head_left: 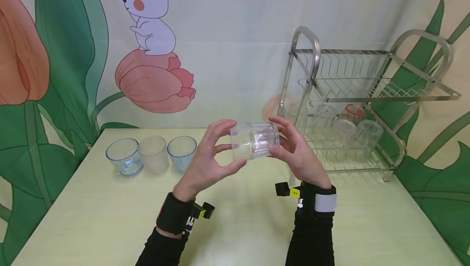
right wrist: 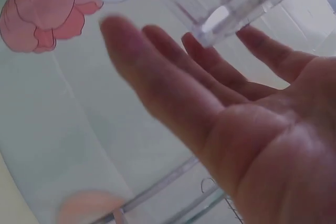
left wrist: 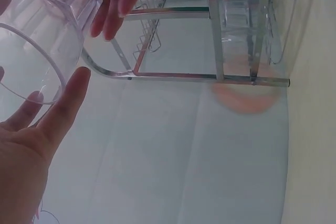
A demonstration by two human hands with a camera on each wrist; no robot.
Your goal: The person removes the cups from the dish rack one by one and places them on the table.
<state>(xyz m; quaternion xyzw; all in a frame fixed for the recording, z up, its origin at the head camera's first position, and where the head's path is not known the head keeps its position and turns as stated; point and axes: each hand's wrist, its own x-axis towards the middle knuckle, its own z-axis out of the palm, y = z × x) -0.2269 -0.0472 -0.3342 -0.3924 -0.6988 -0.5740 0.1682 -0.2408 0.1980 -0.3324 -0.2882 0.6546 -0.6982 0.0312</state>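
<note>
A clear drinking glass (head_left: 255, 140), faceted toward its base, is held on its side above the table between both hands. My left hand (head_left: 207, 156) is at the rim end, thumb below and fingers above. The left wrist view shows its fingertips right at the rim of the glass (left wrist: 52, 40). My right hand (head_left: 299, 156) holds the base end, with the thumb on the near side and fingers round the far side. In the right wrist view the thick base of the glass (right wrist: 236, 11) lies close over the fingers of the right hand (right wrist: 220, 98).
On the left of the table (head_left: 235, 225) stand a blue-tinted glass (head_left: 125, 160), a frosted glass (head_left: 153, 156) and another blue-rimmed glass (head_left: 180, 154). A two-tier metal dish rack (head_left: 312, 78) on the right holds several upturned glasses (head_left: 345, 131) on its lower tier.
</note>
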